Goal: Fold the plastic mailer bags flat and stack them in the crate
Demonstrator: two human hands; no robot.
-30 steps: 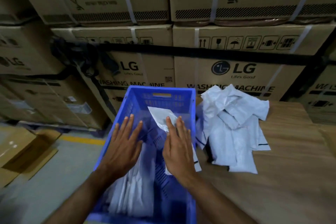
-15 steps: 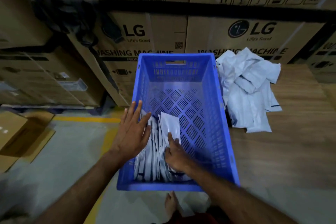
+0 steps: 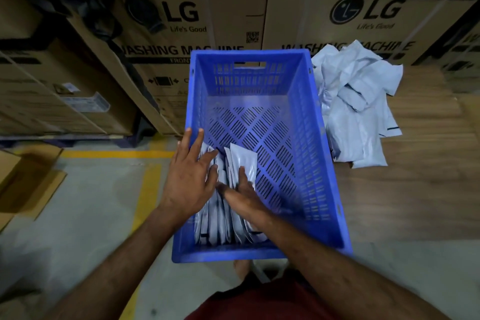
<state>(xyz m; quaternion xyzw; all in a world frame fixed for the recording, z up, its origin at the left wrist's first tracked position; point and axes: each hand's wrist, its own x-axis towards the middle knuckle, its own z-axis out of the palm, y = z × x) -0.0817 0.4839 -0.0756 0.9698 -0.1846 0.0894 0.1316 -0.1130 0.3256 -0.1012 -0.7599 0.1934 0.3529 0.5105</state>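
Mailer bags, folded (image 3: 223,218), stand on edge in a row at the near-left corner of the blue crate (image 3: 322,153), long axes running front to back. Left hand (image 3: 188,182) is spread flat, fingers straight, over the crate's left rim, thumb touching the bags' tops. Right hand (image 3: 241,193) reaches in w/ fingers extended, pressing the rightmost bag (no curl visible). Crate's far and right floor is bare lattice. Unfolded bags (image 3: 355,106) lie heaped on the wooden counter (image 3: 415,176), just right of the crate.
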